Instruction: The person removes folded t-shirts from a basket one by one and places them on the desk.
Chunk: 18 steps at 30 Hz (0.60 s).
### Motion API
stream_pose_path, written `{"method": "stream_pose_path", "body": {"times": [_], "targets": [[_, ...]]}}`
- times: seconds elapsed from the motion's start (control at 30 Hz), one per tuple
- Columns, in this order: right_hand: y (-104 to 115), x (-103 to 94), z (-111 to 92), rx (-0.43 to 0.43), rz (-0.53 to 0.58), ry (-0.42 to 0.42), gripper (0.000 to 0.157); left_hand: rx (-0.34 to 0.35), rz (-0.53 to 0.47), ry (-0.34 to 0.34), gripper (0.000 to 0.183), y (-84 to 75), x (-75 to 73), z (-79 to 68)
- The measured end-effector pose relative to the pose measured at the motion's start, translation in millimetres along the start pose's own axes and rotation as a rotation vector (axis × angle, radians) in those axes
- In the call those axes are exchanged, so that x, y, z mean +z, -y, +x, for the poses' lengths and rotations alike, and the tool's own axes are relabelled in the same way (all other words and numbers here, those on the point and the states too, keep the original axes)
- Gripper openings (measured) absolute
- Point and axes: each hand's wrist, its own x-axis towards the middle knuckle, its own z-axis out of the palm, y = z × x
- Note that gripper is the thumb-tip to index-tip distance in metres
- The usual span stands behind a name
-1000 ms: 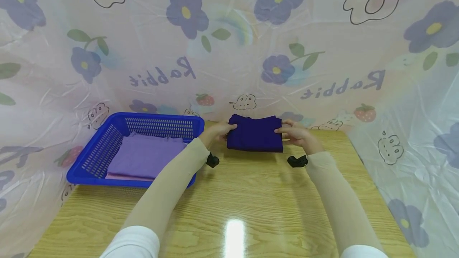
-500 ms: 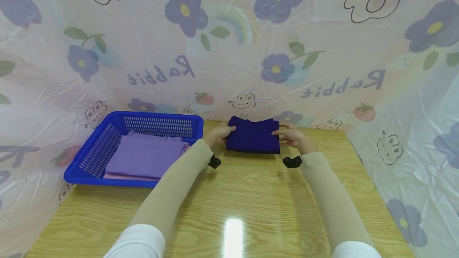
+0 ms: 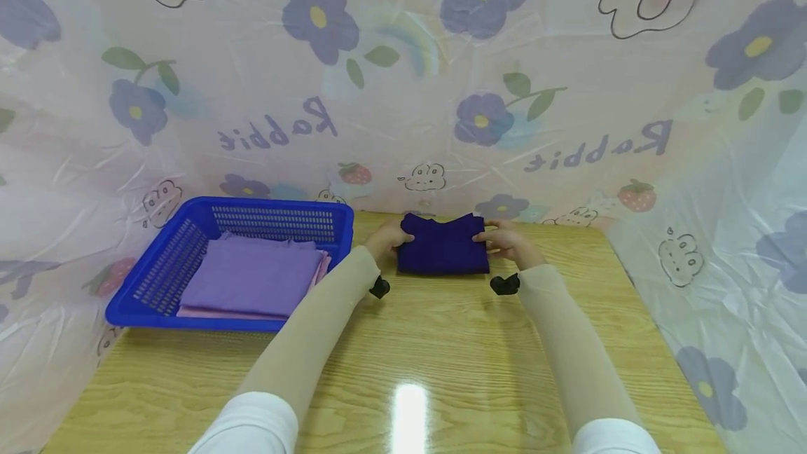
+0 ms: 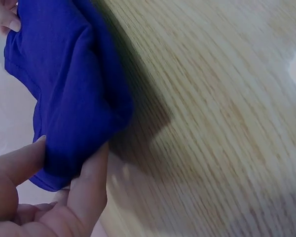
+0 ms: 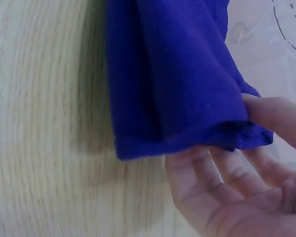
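A folded dark blue shirt (image 3: 443,247), its curved neckline toward the wall, is held between both hands near the table's far edge. My left hand (image 3: 386,239) grips its left side, thumb on top and fingers beneath, as the left wrist view shows on the blue cloth (image 4: 74,94). At the other side my right hand (image 3: 507,240) pinches the shirt the same way; in the right wrist view the fingers (image 5: 237,177) reach under the fold. A shadow lies on the wood below the cloth. Whether its underside touches the table is hard to tell.
To the left, a blue plastic basket (image 3: 343,230) holds folded lilac cloth (image 3: 252,275) with pink cloth (image 3: 221,313) under it. The wooden table (image 3: 441,356) extends toward me. A printed curtain (image 3: 391,111) hangs close behind.
The shirt has come slightly lower and nearer to me, its neckline edge dropping most. Both hands moved with it and kept their hold. The head view has shifted a little.
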Motion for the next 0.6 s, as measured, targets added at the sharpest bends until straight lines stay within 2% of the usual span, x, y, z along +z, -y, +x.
{"method": "stream_pose_path", "body": {"times": [0.43,0.6], "targets": [[-8,2.1,6,-0.025,-0.085,-0.046,0.074,-0.106,-0.045,-0.032,0.045,0.7,6.2,10.1],[-9,2.9,6,-0.028,-0.106,-0.067,0.071,-0.113,-0.027,-0.037,0.044,1.3,6.7,12.4]]}}
